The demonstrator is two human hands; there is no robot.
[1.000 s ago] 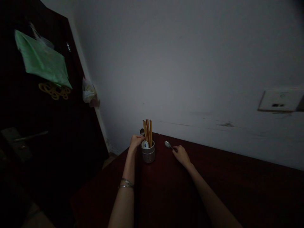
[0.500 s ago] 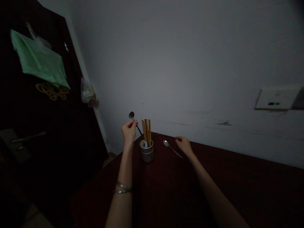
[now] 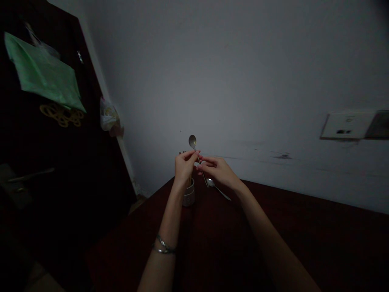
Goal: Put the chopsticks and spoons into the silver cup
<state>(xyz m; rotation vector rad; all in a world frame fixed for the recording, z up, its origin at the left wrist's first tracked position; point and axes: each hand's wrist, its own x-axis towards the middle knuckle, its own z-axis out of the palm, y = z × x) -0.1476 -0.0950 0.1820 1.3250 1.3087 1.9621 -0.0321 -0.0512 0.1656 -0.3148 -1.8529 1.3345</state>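
My left hand pinches the handle of a metal spoon, bowl pointing up, held in the air above a small round utensil cup. My right hand has come up to the same spoon, its fingertips at the handle just right of my left fingers. The cup stands on the dark red table and is mostly hidden behind my left hand. A second metal spoon lies on the table just right of the cup, below my right hand.
A pale wall rises right behind the table, with a white socket plate at the right. A dark door at the left carries a green bag, a yellow ornament and a handle. A small plastic bag hangs by the door frame.
My left hand lifted a spoon out of the cup and carried it rightward. My right hand let go of the spoon on the table and rose to meet the lifted one.
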